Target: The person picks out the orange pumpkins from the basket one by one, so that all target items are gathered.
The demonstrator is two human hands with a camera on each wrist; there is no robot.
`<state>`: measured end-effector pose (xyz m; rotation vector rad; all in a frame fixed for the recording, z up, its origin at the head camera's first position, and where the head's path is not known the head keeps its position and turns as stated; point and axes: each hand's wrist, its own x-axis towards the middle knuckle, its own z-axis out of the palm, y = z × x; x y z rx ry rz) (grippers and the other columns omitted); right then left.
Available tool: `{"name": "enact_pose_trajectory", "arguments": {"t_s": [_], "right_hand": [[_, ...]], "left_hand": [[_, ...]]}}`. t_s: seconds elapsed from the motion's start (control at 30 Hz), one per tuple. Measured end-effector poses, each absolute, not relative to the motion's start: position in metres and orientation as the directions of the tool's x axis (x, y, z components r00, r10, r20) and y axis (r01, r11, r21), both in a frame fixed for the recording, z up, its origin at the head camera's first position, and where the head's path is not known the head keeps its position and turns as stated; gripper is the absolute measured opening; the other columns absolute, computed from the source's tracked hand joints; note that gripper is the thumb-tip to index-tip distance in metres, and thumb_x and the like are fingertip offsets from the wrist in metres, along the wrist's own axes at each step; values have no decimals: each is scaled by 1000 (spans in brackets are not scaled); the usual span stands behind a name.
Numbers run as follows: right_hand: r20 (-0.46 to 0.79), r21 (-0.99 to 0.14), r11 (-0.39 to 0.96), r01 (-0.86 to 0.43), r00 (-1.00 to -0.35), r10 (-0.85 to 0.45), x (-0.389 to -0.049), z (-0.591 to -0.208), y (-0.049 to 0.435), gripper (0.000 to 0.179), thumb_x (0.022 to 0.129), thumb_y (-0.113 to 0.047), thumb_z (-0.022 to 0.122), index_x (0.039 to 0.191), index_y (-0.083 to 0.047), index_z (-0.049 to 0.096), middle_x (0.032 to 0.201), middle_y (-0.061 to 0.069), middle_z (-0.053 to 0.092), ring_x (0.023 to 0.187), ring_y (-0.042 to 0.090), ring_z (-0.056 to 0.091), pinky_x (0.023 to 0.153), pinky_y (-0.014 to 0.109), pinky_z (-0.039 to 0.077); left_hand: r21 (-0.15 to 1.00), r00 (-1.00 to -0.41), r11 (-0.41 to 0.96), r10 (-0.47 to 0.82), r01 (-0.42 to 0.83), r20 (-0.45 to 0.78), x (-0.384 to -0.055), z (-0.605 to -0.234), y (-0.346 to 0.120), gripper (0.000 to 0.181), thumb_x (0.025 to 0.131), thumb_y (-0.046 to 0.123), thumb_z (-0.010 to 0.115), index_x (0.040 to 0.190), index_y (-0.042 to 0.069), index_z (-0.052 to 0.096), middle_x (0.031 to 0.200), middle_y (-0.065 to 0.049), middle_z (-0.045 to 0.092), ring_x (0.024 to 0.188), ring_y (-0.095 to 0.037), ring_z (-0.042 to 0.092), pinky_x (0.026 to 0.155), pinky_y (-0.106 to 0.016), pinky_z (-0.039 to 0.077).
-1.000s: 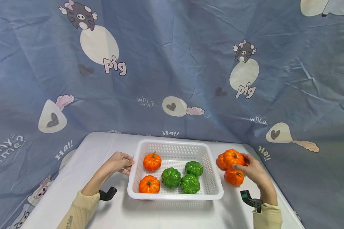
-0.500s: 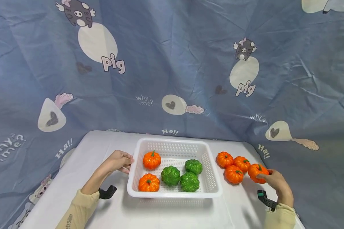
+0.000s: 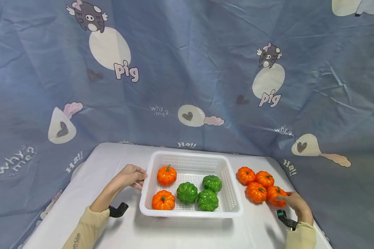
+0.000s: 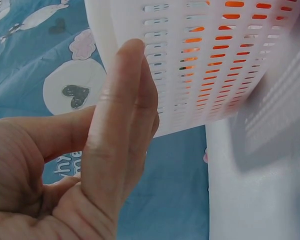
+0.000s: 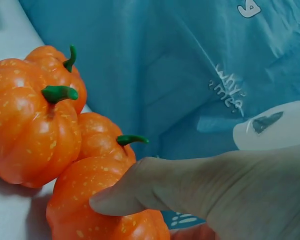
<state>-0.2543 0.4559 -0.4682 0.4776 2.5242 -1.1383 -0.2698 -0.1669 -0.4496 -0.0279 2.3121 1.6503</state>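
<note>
My right hand [image 3: 297,204] holds a small orange pumpkin [image 3: 275,194] with a green stem at the near right end of a group. In the right wrist view the thumb lies across that pumpkin [image 5: 80,200]; the other fingers are mostly hidden. Three more orange pumpkins [image 3: 256,192] sit close against it on the white table. On the other side, my left hand [image 3: 131,176] touches the left side of a white plastic basket [image 3: 190,214], its fingers [image 4: 110,110] extended along the slotted wall.
Inside the basket are two orange pumpkins [image 3: 163,200] on the left and three green pumpkins [image 3: 187,193] toward the right. A blue cartoon-print cloth [image 3: 187,69] hangs behind and beside the white table [image 3: 180,235].
My right hand carried the pumpkin from over the group out to the right, then brought it back left and nearer, beside the others. The left hand stays at the basket.
</note>
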Motion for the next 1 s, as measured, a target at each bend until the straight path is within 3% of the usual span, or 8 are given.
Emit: {"name": "enact_pose_trajectory", "arguments": {"t_s": [0.23, 0.53, 0.77, 1.0], "right_hand": [[-406, -643, 640, 420, -896, 181, -257, -475, 455, 79, 82, -28, 66, 131, 22, 30, 136, 40, 29, 125, 56, 30, 110, 66, 28], [-456, -619, 623, 479, -864, 212, -256, -471, 452, 100, 83, -38, 67, 142, 20, 11, 145, 42, 9, 132, 59, 14, 114, 68, 18], [-324, -601, 700, 386, -918, 228, -254, -439, 433, 100, 84, -38, 66, 139, 25, 12, 143, 46, 15, 131, 59, 20, 111, 67, 25], [-217, -651, 711, 268, -962, 164, -249, -407, 393, 95, 88, -33, 66, 144, 20, 10, 147, 41, 18, 133, 56, 23, 112, 65, 27]], "left_hand": [[915, -954, 359, 159, -183, -253, -268, -450, -166, 35, 92, 7, 60, 118, -15, 54, 80, -13, 69, 66, -15, 67, 61, -32, 63], [915, -956, 351, 139, -198, -260, -270, -450, -165, 32, 91, 6, 60, 116, -14, 56, 79, -12, 69, 65, -15, 67, 62, -32, 63], [915, -957, 354, 137, -194, -257, -270, -451, -164, 30, 91, 5, 60, 114, -13, 57, 79, -13, 68, 66, -16, 68, 62, -34, 63], [915, -959, 359, 138, -183, -246, -269, -451, -165, 29, 90, 5, 59, 113, -13, 59, 80, -13, 69, 67, -18, 69, 62, -35, 63]]}}
